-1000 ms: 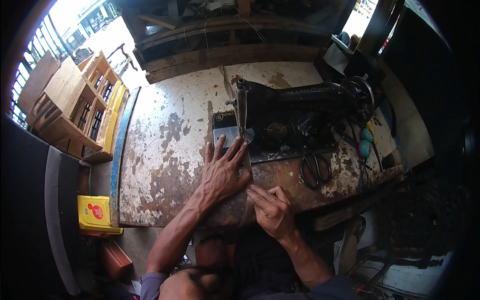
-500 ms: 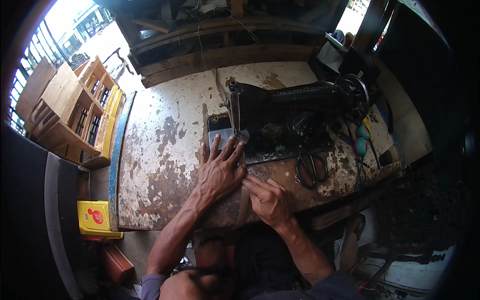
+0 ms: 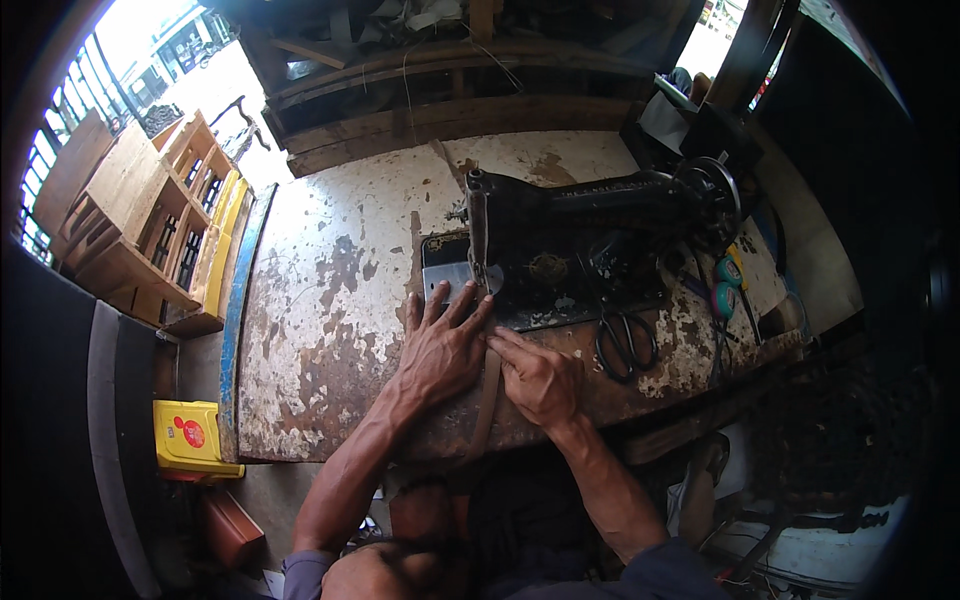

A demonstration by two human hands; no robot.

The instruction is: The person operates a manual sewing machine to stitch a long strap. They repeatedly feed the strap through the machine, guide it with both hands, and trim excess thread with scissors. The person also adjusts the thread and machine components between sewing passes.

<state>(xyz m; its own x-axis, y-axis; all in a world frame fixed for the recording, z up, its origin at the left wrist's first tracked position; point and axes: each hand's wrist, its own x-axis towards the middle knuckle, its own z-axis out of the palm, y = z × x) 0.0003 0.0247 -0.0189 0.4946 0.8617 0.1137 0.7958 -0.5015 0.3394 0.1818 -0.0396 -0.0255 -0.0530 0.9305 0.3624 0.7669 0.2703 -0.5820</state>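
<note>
A black sewing machine (image 3: 590,205) stands on the worn table (image 3: 300,340), its needle end towards the left. My left hand (image 3: 440,345) lies flat with fingers spread, the fingertips reaching the metal plate beside the presser foot. Close by on the right, my right hand (image 3: 543,385) is closed, index finger pointing at the left hand's thumb side. Its fingertips grip a narrow brown strip (image 3: 486,410), which hangs down over the table's near edge. The strip's far end is hidden under my left hand. What it is made of I cannot tell.
Black-handled scissors (image 3: 626,348) lie right of my right hand. Two green-and-pink round items (image 3: 725,285) and a few tools sit at the table's right end. A wooden rack (image 3: 165,220) and a yellow container (image 3: 187,435) stand on the left.
My right hand has slid forward along the strip's line, nearer to the machine and the left hand. The left hand keeps about the same place; the whole view has shifted slightly.
</note>
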